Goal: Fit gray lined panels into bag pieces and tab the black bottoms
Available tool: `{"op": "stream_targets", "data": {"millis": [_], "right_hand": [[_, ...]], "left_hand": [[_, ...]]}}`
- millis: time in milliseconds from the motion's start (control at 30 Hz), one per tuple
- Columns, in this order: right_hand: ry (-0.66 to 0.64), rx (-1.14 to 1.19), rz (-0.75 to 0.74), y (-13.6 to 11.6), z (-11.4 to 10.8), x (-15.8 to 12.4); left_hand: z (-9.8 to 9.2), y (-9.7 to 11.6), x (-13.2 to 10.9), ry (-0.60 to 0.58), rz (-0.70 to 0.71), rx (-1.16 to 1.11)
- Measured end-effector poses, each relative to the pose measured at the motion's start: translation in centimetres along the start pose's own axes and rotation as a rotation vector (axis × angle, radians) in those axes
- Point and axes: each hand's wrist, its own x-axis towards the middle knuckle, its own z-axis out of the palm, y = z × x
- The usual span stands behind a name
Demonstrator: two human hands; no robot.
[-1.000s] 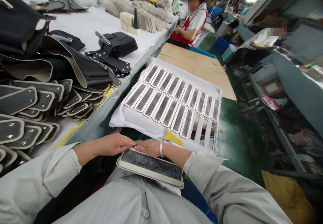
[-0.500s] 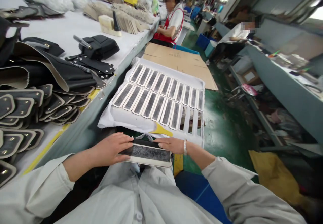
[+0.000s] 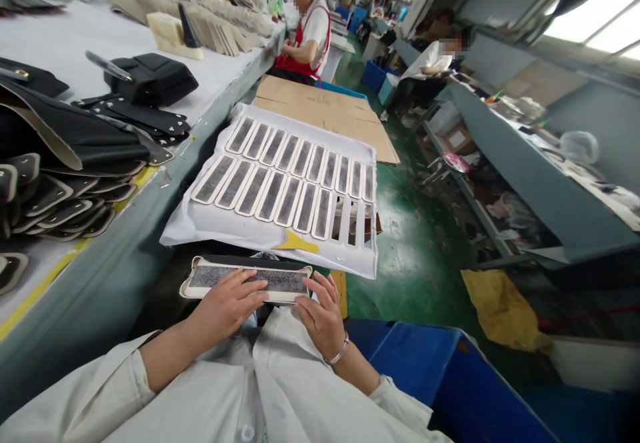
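Fingers (image 3: pixel 250 286) of the left hand (image 3: pixel 227 306) lie loosely parted across the middle of a long, round-cornered panel (image 3: pixel 206 282) with a mottled grey centre and pale border; its thumb is out of sight, so I cannot tell whether it grips underneath. Those of the right hand (image 3: pixel 320 313) are spread and bent at the panel's right end, touching it near the corner without visibly closing round it. This panel is just ahead of the person's body; what bears it from below is hidden. As its left end has no hand on it, uneven pressure at the middle might tip it, and its border looks layered there, so a sideways push could slide the layers out of line. If the grey centre is tacky, which cannot be seen, resting fingers could mark it. Right of the body is a blue bin (image 3: pixel 425 363). Beyond the hands, a yellow flat tool (image 3: pixel 300 242) lies at the near edge of a white-covered rack (image 3: pixel 350 262) bearing two rows of similar panels (image 3: pixel 257 191); a careless forward reach might shift them. On the left, the worktop (image 3: pixel 90 256) carries black leather pieces (image 3: pixel 75 213). Farther off lies a cardboard sheet (image 3: pixel 325 111), with a co-worker in a red apron (image 3: pixel 300 56) past it.
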Motion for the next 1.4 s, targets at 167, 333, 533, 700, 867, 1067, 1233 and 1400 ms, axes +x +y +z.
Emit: {"op": "stream_targets", "data": {"millis": [167, 333, 533, 700, 867, 1067, 1233, 1400], "right_hand": [[0.034, -0.059, 0.009, -0.1, 0.5, -0.5], [0.068, -0.109, -0.019, -0.5, 0.9, -0.8], [0.049, -0.103, 0.011, -0.5, 0.5, -0.7], [0.090, -0.042, 0.052, -0.3, 0.9, -1.1], [0.104, -0.065, 0.067, -0.4, 1.5, -1.3], [0.110, -0.144, 0.020, -0.7, 1.8, -1.3], [0.043, -0.129, 0.119, -1.6, 1.8, -0.8], [0.005, -0.016, 0.333, -2.0, 2.1, 0.7]], "left_hand": [[0.2, 0.8, 0.4, 0.065, -0.043, 0.016], [0.0, 1.6, 0.8, 0.103, -0.076, 0.025], [0.1, 1.5, 0.4, 0.097, -0.072, 0.053], [0.0, 1.1, 0.4, 0.078, -0.050, 0.038], [0.0, 1.8, 0.8, 0.095, -0.094, 0.032], [0.4, 3.1, 1.3, 0.150, -0.178, 0.069], [0.4, 3.2, 1.7, 0.152, -0.253, 0.019], [-0.4, 3.5, 2.9, 0.060, -0.406, -0.030]]}}
